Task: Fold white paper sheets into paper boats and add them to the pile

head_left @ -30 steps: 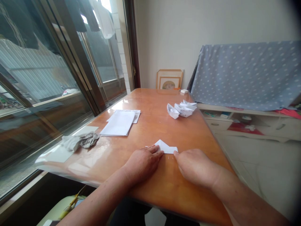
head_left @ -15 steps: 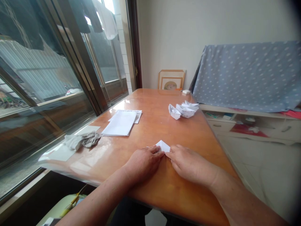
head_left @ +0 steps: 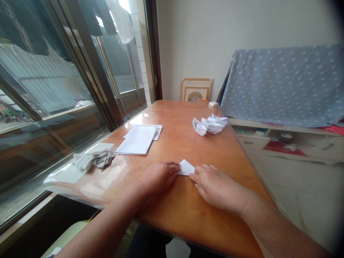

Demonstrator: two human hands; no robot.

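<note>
A small folded white paper (head_left: 186, 167) lies on the wooden table between my hands, its peak pointing away from me. My left hand (head_left: 162, 175) covers its left corner, with the fingers pressed together on it. At the right corner, my right hand (head_left: 206, 181) grips the paper between thumb and curled fingers. Both outer corners are hidden under the fingers. Farther back on the right sits a cluster of several folded paper boats (head_left: 211, 124). To the left lies a stack of white sheets (head_left: 138, 140), one with print along its edge.
A crumpled grey cloth (head_left: 103, 158) rests near the table's left edge. At the far end are a small white box (head_left: 213, 104) and, behind the table, a framed picture (head_left: 195, 91). Glass sliding panels run along the left; a low cabinet (head_left: 317, 145) stands at the right.
My left hand has slid left, off the middle of the folded paper to its left corner, so more of the paper shows. My right hand stays nearly in place.
</note>
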